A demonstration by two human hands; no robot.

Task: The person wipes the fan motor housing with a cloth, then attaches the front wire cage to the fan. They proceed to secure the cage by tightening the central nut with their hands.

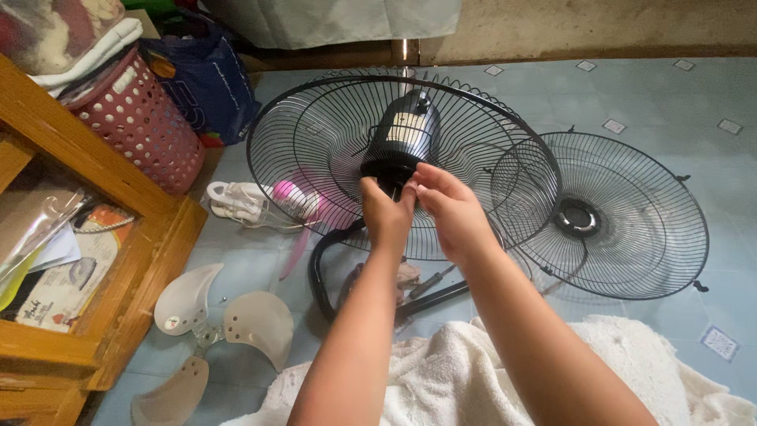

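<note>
A black fan motor [406,134] stands inside the rear wire guard [315,126] of a floor fan on a tiled floor. My left hand [385,214] grips the round black hub at the front of the motor, fingers curled around it. My right hand [445,211] reaches to the same hub from the right, fingertips touching it. The fan's black tube base [319,272] curves below the guard. The second wire guard [623,217] lies flat on the floor to the right. A translucent three-blade fan blade [213,323] lies on the floor at lower left.
A wooden shelf unit [118,244] with papers stands at left, a pink perforated basket [138,118] and a dark blue bag [209,83] behind it. A white plug and cord [240,203] lie by the guard. A white towel [441,379] covers my lap. A screwdriver [430,282] lies under my arms.
</note>
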